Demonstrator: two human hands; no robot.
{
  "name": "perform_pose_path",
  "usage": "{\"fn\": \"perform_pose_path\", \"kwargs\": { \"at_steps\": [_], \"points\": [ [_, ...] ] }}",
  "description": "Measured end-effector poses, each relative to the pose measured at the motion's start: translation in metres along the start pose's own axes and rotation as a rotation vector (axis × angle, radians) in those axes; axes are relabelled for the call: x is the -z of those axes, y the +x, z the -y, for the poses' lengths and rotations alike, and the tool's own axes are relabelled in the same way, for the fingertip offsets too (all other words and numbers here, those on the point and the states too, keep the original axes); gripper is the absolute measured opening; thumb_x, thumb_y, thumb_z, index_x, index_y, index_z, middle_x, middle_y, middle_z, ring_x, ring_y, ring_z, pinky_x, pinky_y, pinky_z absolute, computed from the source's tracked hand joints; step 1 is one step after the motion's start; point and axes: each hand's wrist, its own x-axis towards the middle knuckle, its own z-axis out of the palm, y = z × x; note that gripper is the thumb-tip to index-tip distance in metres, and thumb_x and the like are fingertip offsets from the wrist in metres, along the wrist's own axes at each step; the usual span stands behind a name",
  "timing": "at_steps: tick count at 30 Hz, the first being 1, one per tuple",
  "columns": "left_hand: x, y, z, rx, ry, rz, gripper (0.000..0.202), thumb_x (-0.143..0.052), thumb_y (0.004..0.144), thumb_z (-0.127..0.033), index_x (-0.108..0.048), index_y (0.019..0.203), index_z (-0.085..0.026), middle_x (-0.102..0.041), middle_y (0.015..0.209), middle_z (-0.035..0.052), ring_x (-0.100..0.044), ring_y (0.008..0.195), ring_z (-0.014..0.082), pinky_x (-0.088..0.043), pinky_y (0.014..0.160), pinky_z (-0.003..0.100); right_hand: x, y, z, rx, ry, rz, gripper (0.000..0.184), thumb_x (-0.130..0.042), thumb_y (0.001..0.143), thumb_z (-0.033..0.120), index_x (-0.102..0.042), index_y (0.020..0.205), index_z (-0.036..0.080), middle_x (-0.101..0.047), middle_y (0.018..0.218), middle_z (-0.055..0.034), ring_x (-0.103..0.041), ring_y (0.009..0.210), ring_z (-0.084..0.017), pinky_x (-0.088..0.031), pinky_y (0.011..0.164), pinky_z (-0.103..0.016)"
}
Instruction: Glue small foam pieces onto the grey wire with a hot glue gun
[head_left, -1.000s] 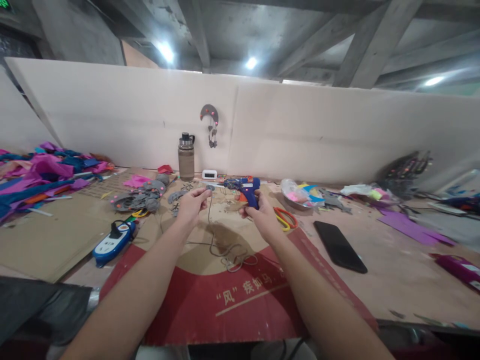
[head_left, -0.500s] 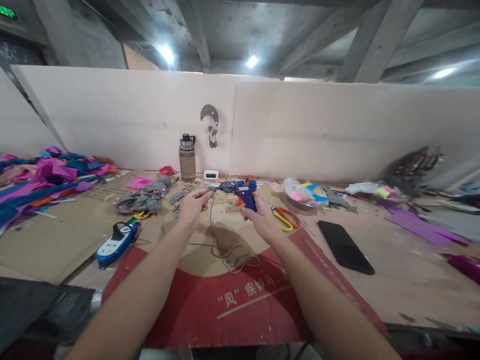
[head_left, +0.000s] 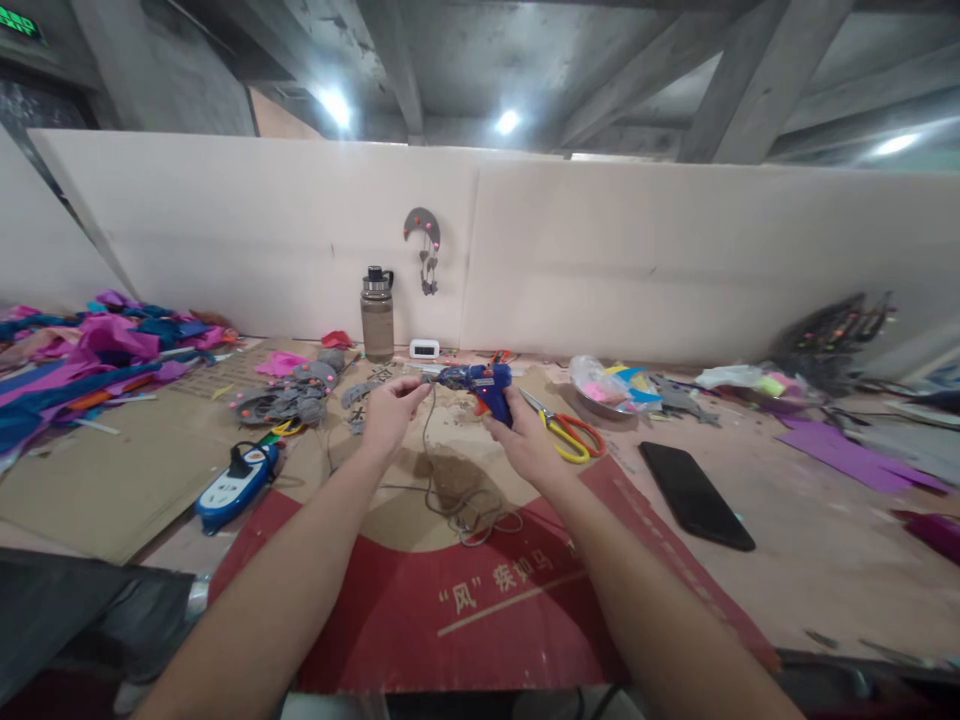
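Note:
My right hand (head_left: 523, 428) is wrapped round the handle of a blue hot glue gun (head_left: 487, 384), its nozzle pointing left. Fingers closed in a pinch, my left hand (head_left: 388, 415) holds a small grey felt piece (head_left: 427, 379) right at the nozzle; whether the two touch I cannot tell. From that pinch a thin grey cord (head_left: 428, 450) hangs down and lies in loose loops on the cardboard sheet (head_left: 390, 640). Grey felt shapes with pink dots (head_left: 300, 392) are heaped left of my left hand. Scissors with red and yellow handles (head_left: 574, 440) lie beside my right hand.
Left stands a blue and white power strip (head_left: 238, 487), with colourful fabric scraps (head_left: 112, 345) behind it. A water bottle (head_left: 377, 318) and a small white clock (head_left: 424, 349) stand before the white partition (head_left: 570, 250). Right are a bowl (head_left: 600, 402) and a black phone (head_left: 697, 495).
Both hands hold nearly the same pose at the nozzle. The whole view has shifted very slightly; nothing has been taken up or let go.

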Motion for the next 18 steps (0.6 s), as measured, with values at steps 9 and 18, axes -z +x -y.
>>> {"fn": "perform_pose_path", "kwargs": {
  "at_steps": [9, 18],
  "points": [
    [0.004, 0.007, 0.005, 0.151, -0.254, 0.012, 0.033, -0.080, 0.049, -0.031, -0.064, 0.071, -0.013, -0.053, 0.056, -0.0038, -0.038, 0.043, 0.0028, -0.026, 0.042, 0.019, 0.005, 0.001, 0.002, -0.064, 0.071, -0.046, 0.038, -0.051, 0.075, 0.027, -0.046, 0.112, 0.020, -0.059, 0.089, -0.0044, -0.054, 0.075, -0.018, -0.045, 0.072, -0.034],
    [-0.004, -0.004, -0.002, 0.023, -0.103, 0.077, 0.025, -0.072, 0.061, -0.033, -0.062, 0.075, -0.014, -0.056, 0.065, -0.0014, -0.043, 0.049, 0.0051, -0.030, 0.046, 0.020, 0.007, 0.010, -0.033, -0.462, -0.100, 0.013, 0.014, -0.056, 0.067, 0.022, -0.046, 0.076, 0.019, -0.057, 0.071, -0.0071, -0.058, 0.079, -0.026, -0.044, 0.075, -0.041]
  ]
}}
